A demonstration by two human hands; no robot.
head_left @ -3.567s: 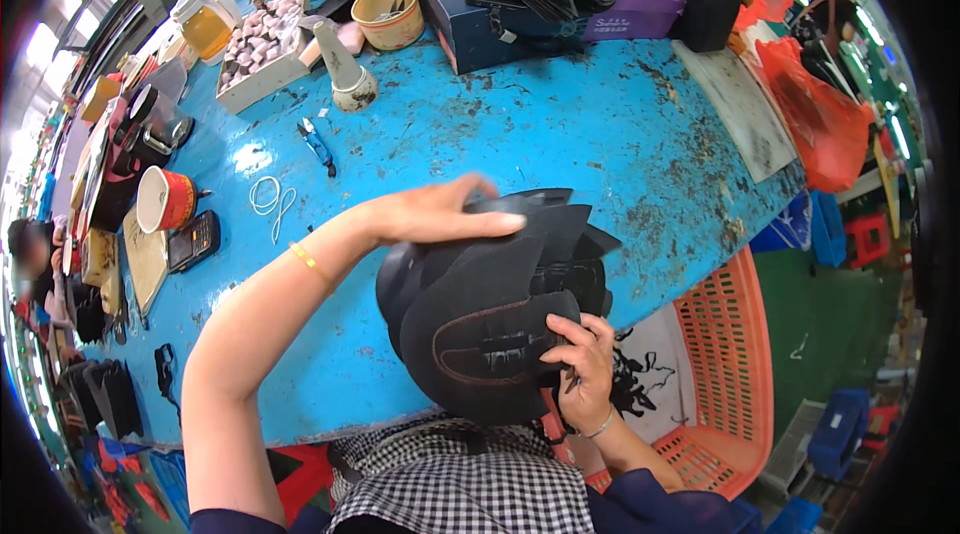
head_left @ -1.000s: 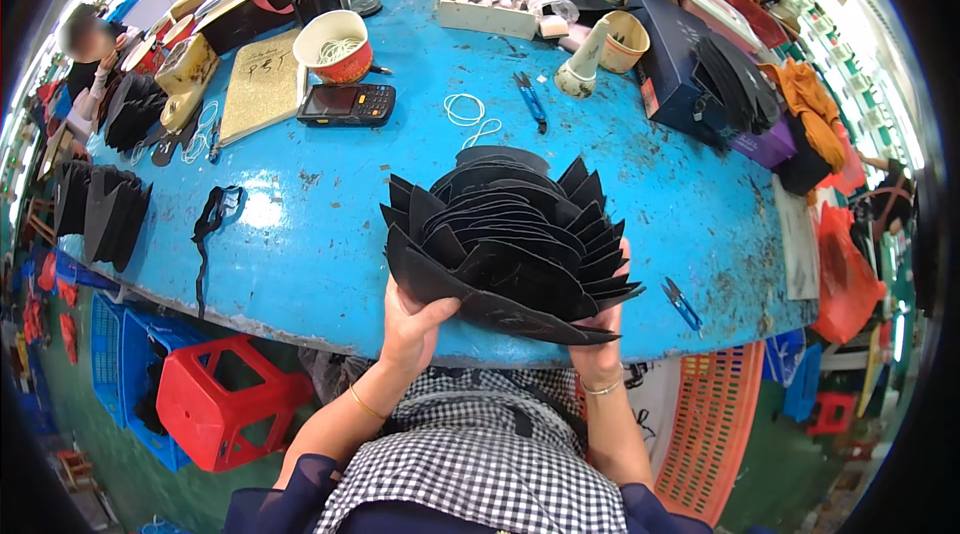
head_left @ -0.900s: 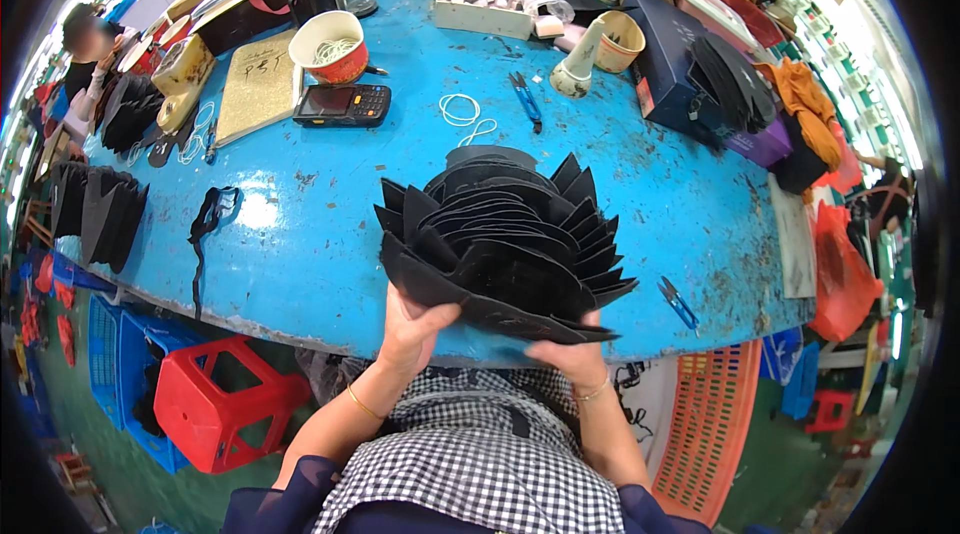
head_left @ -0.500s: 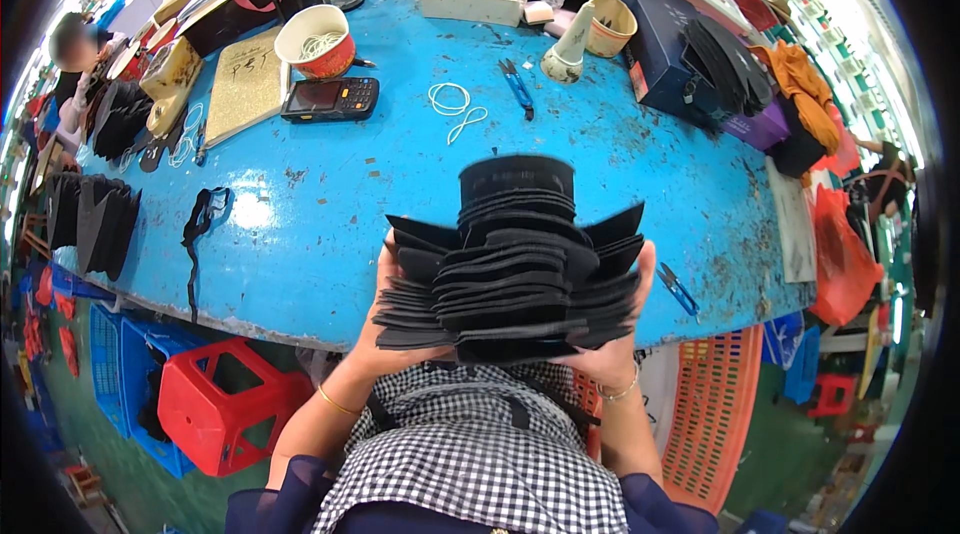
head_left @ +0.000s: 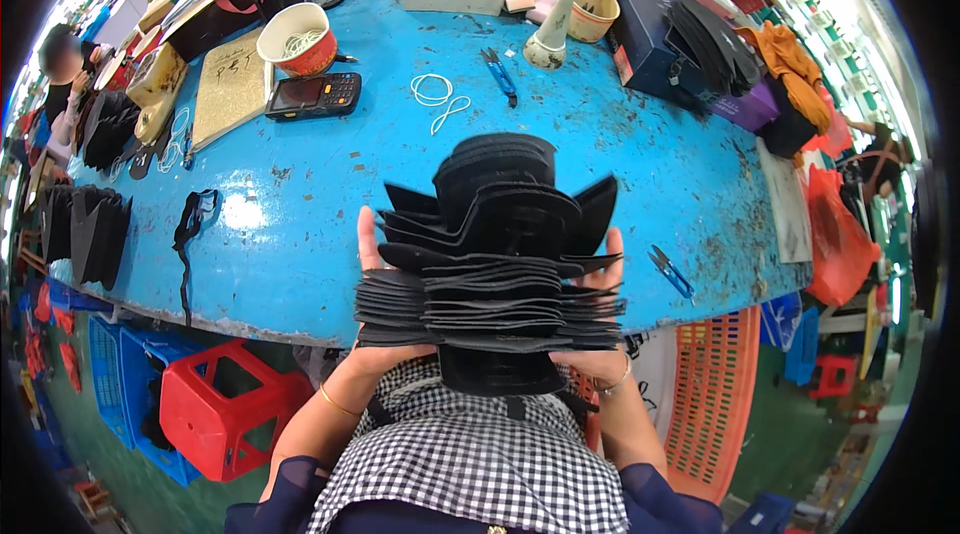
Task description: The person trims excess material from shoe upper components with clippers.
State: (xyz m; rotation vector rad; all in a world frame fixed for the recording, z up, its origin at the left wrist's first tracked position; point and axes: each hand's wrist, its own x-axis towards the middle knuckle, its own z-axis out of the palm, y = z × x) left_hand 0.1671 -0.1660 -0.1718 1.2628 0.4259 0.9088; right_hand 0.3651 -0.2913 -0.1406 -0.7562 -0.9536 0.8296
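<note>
A thick stack of black, flexible cut pieces (head_left: pixel 495 299) is held in front of my body, just over the table's near edge. The pieces lie in layers with side wings, and several upper ones fan out unevenly at the far end. My left hand (head_left: pixel 378 358) supports the stack's left side, fingertips showing past its edge. On the right side, my right hand (head_left: pixel 603 364) grips it the same way, fingers pointing up. Both palms are partly hidden beneath the pieces. A single rounded flap (head_left: pixel 500 371) hangs below the stack toward my checked apron (head_left: pixel 470 474).
On the blue table (head_left: pixel 330 174) lie blue thread snips (head_left: pixel 670 272), another pair of snips (head_left: pixel 499 77), white cord (head_left: pixel 432 89), a handheld scanner (head_left: pixel 314 96) and a black strap (head_left: pixel 186 244). More black pieces (head_left: pixel 98 234) stand left. A red stool (head_left: pixel 225 409) and orange basket (head_left: pixel 708 399) flank me.
The stack has tilted and its layers have shifted, with the upper pieces fanning differently and a flap now hanging lower toward me. My left fingers stand more upright at its side.
</note>
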